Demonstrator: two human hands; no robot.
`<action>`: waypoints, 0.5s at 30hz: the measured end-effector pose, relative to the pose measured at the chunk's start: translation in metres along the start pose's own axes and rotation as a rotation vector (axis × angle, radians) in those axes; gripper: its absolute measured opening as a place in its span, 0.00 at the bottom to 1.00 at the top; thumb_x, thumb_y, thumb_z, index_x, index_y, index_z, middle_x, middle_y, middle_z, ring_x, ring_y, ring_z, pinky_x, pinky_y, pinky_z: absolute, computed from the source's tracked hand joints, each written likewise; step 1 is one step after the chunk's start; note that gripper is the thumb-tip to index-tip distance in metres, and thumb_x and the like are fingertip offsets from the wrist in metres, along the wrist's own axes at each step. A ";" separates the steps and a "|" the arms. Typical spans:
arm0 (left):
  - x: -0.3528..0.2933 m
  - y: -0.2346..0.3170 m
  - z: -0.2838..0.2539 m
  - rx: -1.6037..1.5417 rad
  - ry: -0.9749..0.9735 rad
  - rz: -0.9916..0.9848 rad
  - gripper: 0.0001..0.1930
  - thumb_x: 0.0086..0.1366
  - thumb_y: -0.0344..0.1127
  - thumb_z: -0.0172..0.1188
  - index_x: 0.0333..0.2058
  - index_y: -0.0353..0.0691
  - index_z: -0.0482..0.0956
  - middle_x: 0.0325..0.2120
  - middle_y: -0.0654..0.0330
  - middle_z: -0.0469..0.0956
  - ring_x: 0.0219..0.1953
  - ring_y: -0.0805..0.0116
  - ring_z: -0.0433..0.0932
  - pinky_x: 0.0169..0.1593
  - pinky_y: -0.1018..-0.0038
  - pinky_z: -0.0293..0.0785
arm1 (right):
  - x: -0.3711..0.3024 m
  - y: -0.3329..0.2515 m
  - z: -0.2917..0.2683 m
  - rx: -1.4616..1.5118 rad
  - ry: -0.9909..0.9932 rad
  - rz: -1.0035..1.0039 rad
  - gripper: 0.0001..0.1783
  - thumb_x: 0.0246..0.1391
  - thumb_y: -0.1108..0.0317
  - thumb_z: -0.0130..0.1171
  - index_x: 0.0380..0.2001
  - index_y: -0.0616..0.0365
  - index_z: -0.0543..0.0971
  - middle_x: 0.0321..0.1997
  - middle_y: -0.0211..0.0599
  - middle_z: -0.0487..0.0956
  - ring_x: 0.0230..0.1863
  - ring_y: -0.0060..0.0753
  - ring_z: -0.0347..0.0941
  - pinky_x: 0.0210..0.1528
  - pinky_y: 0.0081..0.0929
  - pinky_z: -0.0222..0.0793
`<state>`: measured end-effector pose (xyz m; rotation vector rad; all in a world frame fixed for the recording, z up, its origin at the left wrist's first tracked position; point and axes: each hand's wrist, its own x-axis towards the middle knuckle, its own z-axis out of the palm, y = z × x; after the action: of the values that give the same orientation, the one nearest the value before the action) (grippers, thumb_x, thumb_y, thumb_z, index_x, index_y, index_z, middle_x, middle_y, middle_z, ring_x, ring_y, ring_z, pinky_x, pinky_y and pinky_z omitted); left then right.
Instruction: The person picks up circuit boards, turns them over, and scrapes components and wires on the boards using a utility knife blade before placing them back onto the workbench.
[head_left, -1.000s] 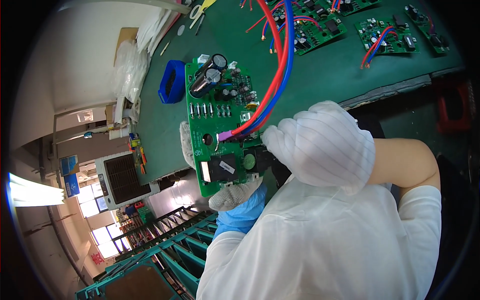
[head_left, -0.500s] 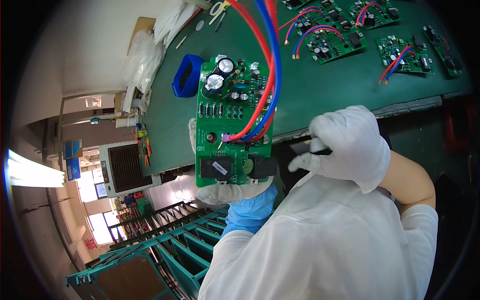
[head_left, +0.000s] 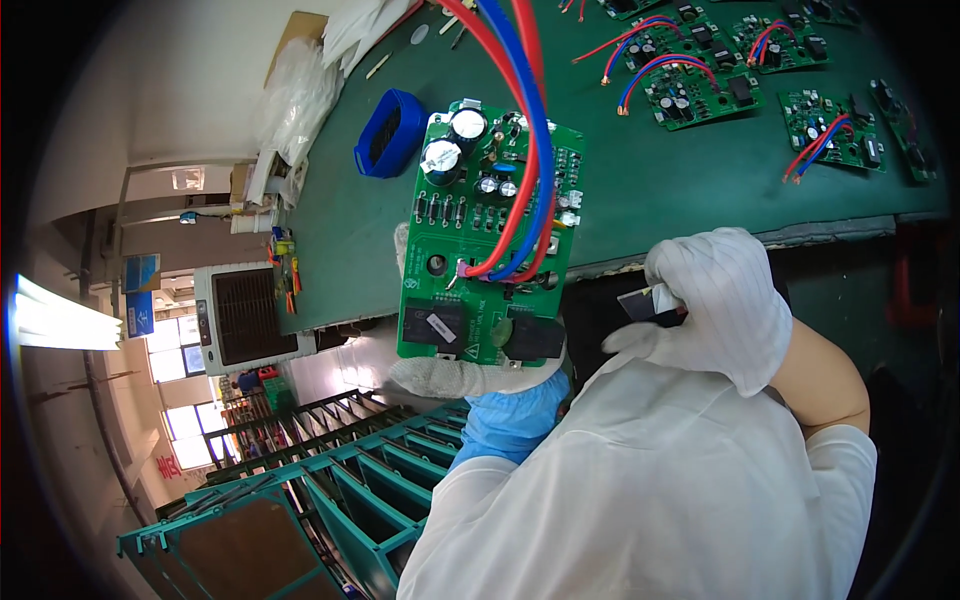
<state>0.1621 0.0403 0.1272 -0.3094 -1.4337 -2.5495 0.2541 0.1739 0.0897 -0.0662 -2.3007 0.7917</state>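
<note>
My left hand [head_left: 465,378], in a pale glove with a blue cuff, holds a green circuit board [head_left: 425,268] from below and behind. The board stands tilted with its component side toward me. Capacitors [head_left: 455,140] sit near its far end, black blocks [head_left: 432,327] near the close end. Red and blue wires [head_left: 541,165] rise from its middle and arch out past the top of the view. To the right, my white-gloved right hand [head_left: 725,305] is apart from the board with its fingers curled. A small dark grey piece [head_left: 637,303] shows by its fingertips; its kind is unclear.
Several similar wired boards [head_left: 700,95] lie on the green table [head_left: 610,180] at the far right. An open blue container [head_left: 390,135] stands beyond the held board. At left are plastic bags [head_left: 300,100], an air cooler [head_left: 250,318] and a teal rack [head_left: 350,500].
The held board has shifted slightly right in view. My right hand has moved a little right and down, and more of the small grey piece shows beside it.
</note>
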 end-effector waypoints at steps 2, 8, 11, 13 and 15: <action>0.002 0.001 0.005 -0.072 0.044 -0.037 0.46 0.55 0.68 0.48 0.62 0.37 0.54 0.59 0.48 0.60 0.59 0.55 0.64 0.60 0.56 0.66 | -0.001 0.002 0.004 0.028 0.009 0.003 0.23 0.40 0.48 0.65 0.16 0.54 0.67 0.13 0.32 0.67 0.15 0.37 0.66 0.21 0.30 0.59; -0.004 -0.005 0.023 -0.287 0.174 -0.138 0.48 0.55 0.73 0.43 0.62 0.36 0.55 0.59 0.47 0.60 0.59 0.53 0.63 0.59 0.55 0.65 | 0.010 -0.013 0.000 -0.061 0.005 0.006 0.10 0.41 0.65 0.59 0.19 0.53 0.68 0.17 0.31 0.67 0.19 0.34 0.67 0.23 0.30 0.60; -0.005 0.005 0.026 -0.392 0.236 -0.186 0.50 0.56 0.75 0.41 0.61 0.35 0.56 0.59 0.47 0.60 0.59 0.52 0.63 0.59 0.54 0.65 | 0.015 -0.020 0.000 -0.158 -0.021 -0.033 0.08 0.40 0.65 0.59 0.19 0.51 0.69 0.17 0.29 0.67 0.20 0.31 0.67 0.23 0.29 0.60; -0.008 0.004 0.018 -0.373 0.206 -0.187 0.49 0.55 0.74 0.42 0.62 0.36 0.56 0.59 0.47 0.60 0.59 0.53 0.63 0.59 0.54 0.65 | 0.017 -0.026 -0.001 -0.228 -0.023 -0.056 0.07 0.39 0.65 0.58 0.19 0.50 0.69 0.17 0.28 0.66 0.20 0.29 0.67 0.23 0.28 0.60; -0.010 0.006 0.010 -0.341 0.136 -0.195 0.48 0.55 0.73 0.44 0.62 0.37 0.55 0.59 0.48 0.59 0.59 0.53 0.63 0.60 0.54 0.65 | 0.019 -0.032 -0.003 -0.289 -0.126 -0.021 0.10 0.41 0.62 0.62 0.26 0.52 0.74 0.20 0.29 0.69 0.21 0.31 0.68 0.26 0.30 0.62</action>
<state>0.1739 0.0459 0.1346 -0.0435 -1.0237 -2.9071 0.2470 0.1538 0.1204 -0.1243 -2.5172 0.4592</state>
